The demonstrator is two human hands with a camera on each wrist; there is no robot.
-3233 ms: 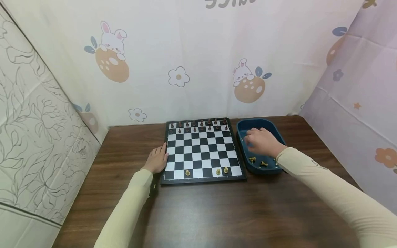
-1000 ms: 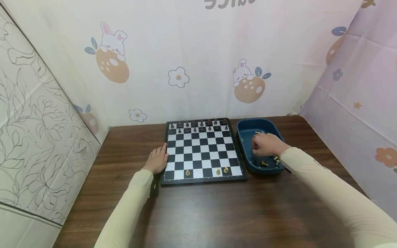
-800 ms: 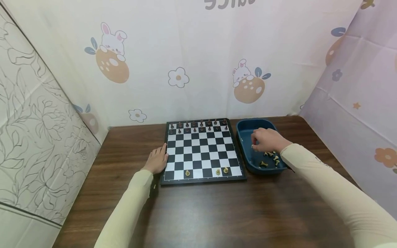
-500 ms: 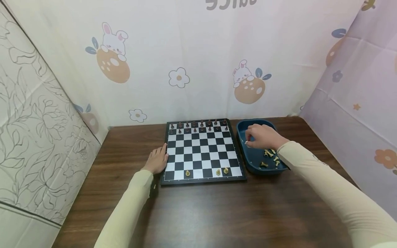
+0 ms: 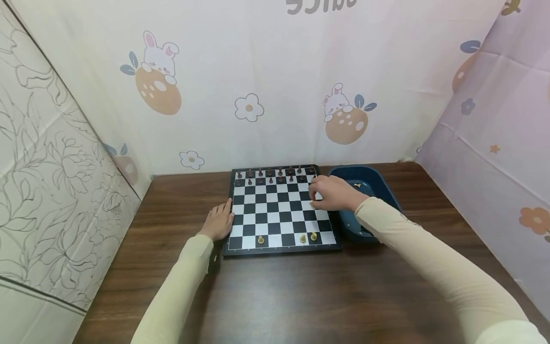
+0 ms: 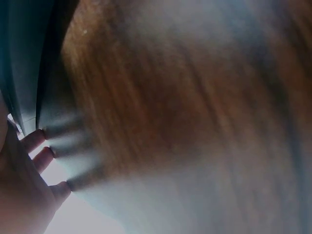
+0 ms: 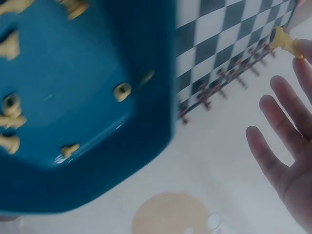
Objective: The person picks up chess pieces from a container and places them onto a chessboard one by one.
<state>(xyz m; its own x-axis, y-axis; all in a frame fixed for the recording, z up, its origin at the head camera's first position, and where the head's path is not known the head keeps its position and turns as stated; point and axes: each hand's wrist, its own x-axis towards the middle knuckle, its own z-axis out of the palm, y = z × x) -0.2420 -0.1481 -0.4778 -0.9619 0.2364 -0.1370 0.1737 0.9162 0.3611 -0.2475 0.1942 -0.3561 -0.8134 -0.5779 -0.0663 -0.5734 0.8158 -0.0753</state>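
Observation:
My left hand [image 5: 218, 221] rests with extended fingers against the left edge of a black-and-white chessboard [image 5: 272, 208]. In the left wrist view, its fingertips touch the brown tabletop. Over the board's right side, my right hand [image 5: 335, 192] pinches a pale yellow chess piece [image 7: 282, 40] between thumb and index finger, the other fingers spread. Dark red pieces [image 5: 270, 173] stand in two rows along the board's far side. Three yellow pieces stand on the near row: one left of middle [image 5: 260, 240] and a pair [image 5: 313, 236] toward the right.
A blue tray [image 5: 380, 188] sits right of the board, partly covered by my right forearm. Several loose yellow pieces [image 7: 123, 91] lie in it. Wooden tabletop [image 5: 275, 296] spreads before the board. A patterned curtain [image 5: 283, 138] hangs behind the table.
My right hand has searched in the tray, come up with a yellow piece, and moved left over the board. The left hand has stayed at the board's edge.

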